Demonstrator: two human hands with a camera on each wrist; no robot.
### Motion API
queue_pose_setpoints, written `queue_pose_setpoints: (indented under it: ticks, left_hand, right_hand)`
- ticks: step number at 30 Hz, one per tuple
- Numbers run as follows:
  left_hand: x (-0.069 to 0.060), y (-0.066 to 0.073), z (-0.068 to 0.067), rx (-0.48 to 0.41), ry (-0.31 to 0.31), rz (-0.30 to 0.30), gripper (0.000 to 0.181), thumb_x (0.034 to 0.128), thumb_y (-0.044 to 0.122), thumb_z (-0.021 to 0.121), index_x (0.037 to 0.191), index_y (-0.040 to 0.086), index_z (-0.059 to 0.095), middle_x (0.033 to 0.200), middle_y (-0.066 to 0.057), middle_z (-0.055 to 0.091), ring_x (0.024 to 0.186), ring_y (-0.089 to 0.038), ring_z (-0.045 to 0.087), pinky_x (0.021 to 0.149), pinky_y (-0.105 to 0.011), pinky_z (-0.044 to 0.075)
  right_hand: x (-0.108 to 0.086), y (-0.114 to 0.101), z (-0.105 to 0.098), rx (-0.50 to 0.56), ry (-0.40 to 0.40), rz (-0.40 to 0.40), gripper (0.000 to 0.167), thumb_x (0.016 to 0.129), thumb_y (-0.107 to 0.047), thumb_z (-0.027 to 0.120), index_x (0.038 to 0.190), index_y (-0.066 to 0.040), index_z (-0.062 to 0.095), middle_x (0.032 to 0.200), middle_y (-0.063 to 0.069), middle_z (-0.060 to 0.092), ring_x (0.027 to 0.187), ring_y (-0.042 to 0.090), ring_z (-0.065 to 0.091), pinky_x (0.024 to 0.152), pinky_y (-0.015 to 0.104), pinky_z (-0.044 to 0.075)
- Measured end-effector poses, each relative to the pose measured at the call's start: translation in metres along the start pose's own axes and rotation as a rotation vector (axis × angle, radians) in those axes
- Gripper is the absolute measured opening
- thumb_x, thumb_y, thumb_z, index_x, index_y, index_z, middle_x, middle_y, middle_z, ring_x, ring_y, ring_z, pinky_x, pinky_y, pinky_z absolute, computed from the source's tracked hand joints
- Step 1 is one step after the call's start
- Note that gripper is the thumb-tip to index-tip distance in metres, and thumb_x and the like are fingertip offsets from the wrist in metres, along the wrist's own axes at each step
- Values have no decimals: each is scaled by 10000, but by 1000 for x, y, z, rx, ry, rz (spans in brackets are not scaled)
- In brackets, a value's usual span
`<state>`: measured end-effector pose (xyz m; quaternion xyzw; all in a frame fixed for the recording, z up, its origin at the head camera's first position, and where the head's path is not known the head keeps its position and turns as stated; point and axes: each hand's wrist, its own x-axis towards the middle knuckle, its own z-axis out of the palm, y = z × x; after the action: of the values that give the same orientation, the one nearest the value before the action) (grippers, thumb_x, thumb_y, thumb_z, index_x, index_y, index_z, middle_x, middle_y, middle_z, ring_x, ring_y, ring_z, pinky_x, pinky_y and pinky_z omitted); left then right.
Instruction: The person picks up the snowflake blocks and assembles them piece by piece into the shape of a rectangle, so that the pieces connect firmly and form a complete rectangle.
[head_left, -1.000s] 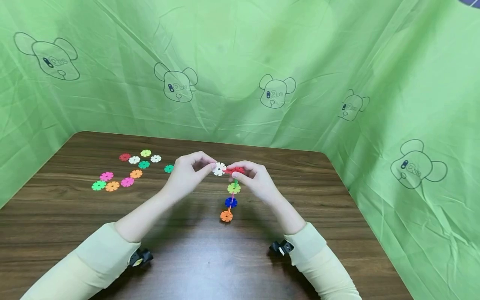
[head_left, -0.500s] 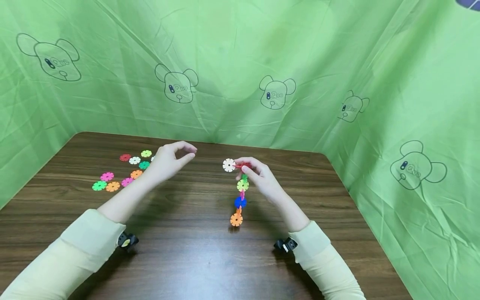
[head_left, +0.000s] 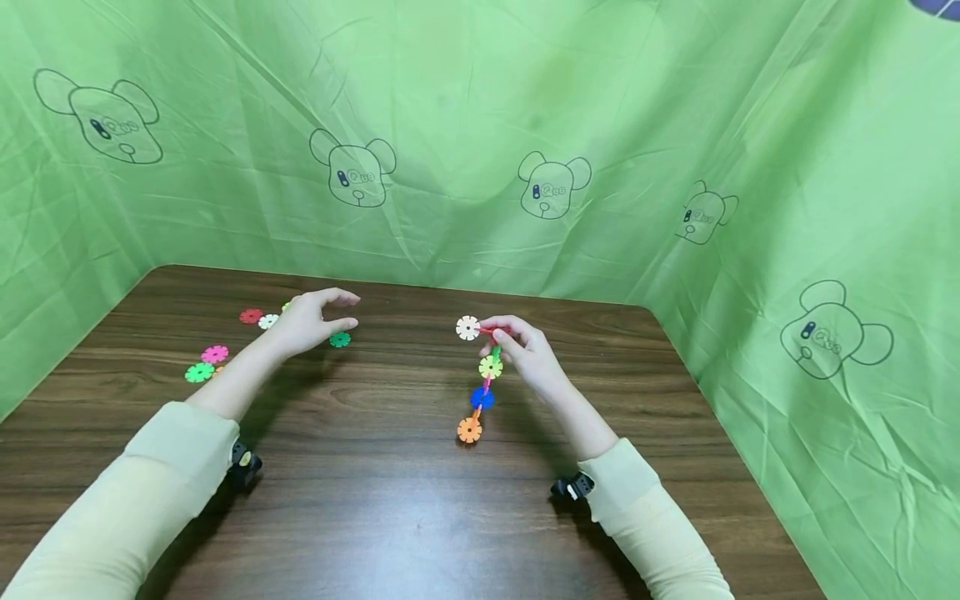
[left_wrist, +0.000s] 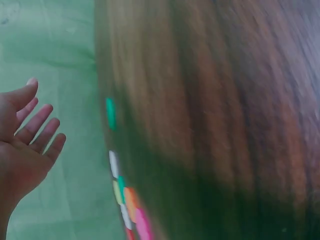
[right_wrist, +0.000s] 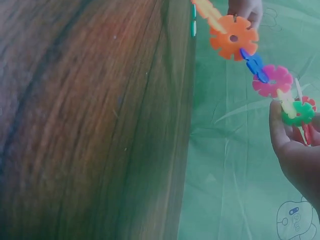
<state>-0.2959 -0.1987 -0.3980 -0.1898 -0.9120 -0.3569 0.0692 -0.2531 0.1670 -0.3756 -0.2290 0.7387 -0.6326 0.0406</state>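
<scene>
White disc seems joined now: my right grip pinches the chain near it, over the tabletop; left grip has let go and moved off, spread, near the teal disc.

The head view is bright and clear, with pale glare on the tabletop nearer the camera than both hands and soft shadows along the inner sides of the forearms. The left wrist view is dim and hazy, the discs beside the left hand blurred and the table edge bowed; near the right hand, the dim wood looks soft.
</scene>
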Motion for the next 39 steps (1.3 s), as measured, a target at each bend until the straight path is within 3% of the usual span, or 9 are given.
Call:
queue_pose_setpoints:
  ticks: [6,9,12,16,22,27,32,39]
  left_hand:
    - [4,-26,6,-5,-105,-20,492,861,178,703,1299,46,524,1303,-176,558,1239,-361,469,992,-550,374]
    - [6,-35,8,-23,-157,-53,515,860,144,699,1320,31,498,1333,-194,529,1267,-381,436,1027,-561,334]
    - [7,-40,10,-23,-195,-78,509,852,106,699,1310,7,500,1322,-210,531,1262,-390,438,1028,-556,335]
    - [10,-46,12,7,-227,-93,449,837,40,695,1256,-20,545,1240,-218,579,1201,-380,488,1006,-542,366]
    - [12,-50,14,49,-238,-107,354,828,37,704,1168,2,612,1126,-179,640,1125,-357,543,973,-543,395]
    - [13,-49,15,74,-241,-104,297,819,55,720,1103,13,643,1042,-135,666,1065,-333,577,941,-531,421]
    - [14,-48,16,91,-214,-103,303,789,53,750,1075,20,658,993,-122,661,988,-303,595,883,-488,455]
    - [11,-44,15,102,-168,-91,244,770,64,769,995,24,682,863,-81,645,848,-251,584,765,-431,470]
  right_hand:
    - [2,4,0,2,4,0,270,995,-122,470,1210,6,573,881,229,619,815,329,637,557,214,410]
    - [3,6,2,7,-2,8,262,995,-112,467,1210,-7,575,911,252,620,862,444,602,545,217,396]
    - [3,8,3,11,-8,18,261,994,-108,469,1210,-9,577,912,182,646,889,502,570,542,217,395]
    - [4,9,4,13,-9,33,269,994,-126,475,1215,-9,573,908,89,654,868,435,600,564,221,431]
    - [5,13,4,31,-15,80,293,993,-137,479,1243,-4,554,1094,203,626,805,200,631,577,220,423]
    - [6,14,4,40,-22,105,287,997,-115,462,1248,-13,556,1129,175,625,823,221,618,560,221,397]
    - [6,13,4,61,-28,116,304,1002,-62,424,1273,38,518,1132,152,622,859,278,611,595,217,445]
    - [5,11,6,90,-16,123,289,1000,-90,445,1254,14,538,1162,178,608,825,189,609,615,203,462]
